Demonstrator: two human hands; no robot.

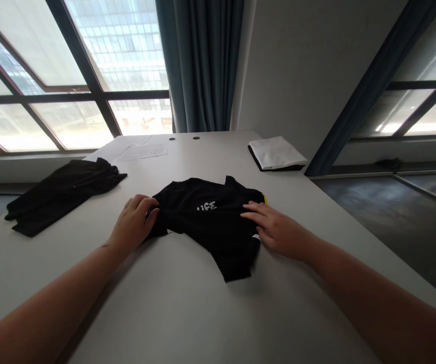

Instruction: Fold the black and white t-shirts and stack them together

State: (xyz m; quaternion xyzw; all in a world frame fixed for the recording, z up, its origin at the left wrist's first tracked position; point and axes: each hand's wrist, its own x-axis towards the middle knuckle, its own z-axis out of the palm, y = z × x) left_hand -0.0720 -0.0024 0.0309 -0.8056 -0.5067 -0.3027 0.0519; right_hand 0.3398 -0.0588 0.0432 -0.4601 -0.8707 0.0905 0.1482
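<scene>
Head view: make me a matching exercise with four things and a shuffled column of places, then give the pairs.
Things
1. Black shirt with white lettering
2. White folded cloth
3. Dark garment
4. Blue curtain

Places
A. Hanging beyond the far edge of the table
B. Lying on the table's left side, touched by neither hand
C. On top of a black layer, on the table's right side
D. Touched by the left hand and the right hand

Pairs: 1-D, 2-C, 3-B, 4-A
</scene>
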